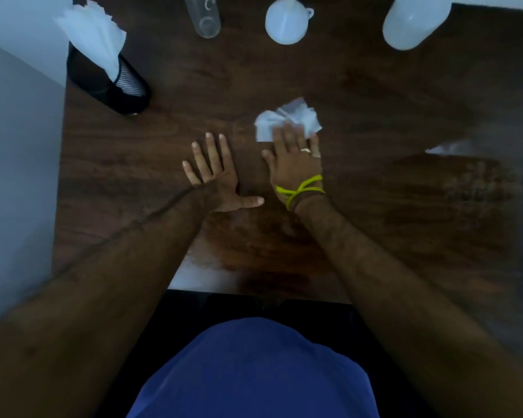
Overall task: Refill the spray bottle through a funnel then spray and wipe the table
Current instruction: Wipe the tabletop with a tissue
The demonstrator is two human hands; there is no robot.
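Observation:
My right hand point(293, 159) lies flat on a crumpled white tissue point(284, 119) and presses it onto the dark wooden table point(405, 131) with straight fingers. My left hand point(216, 176) rests beside it, palm down with fingers spread on the bare wood. At the far edge stand a clear spray bottle point(204, 16), a white funnel point(287, 22) upside down on its wide mouth, and a large white refill bottle point(411, 21). Wet smears shine on the wood to the right point(471, 182).
A black mesh holder point(115, 86) full of white tissues point(94, 34) stands at the far left corner. The table's near edge point(254, 292) runs just in front of my blue-clothed lap. A pale wall lies to the left.

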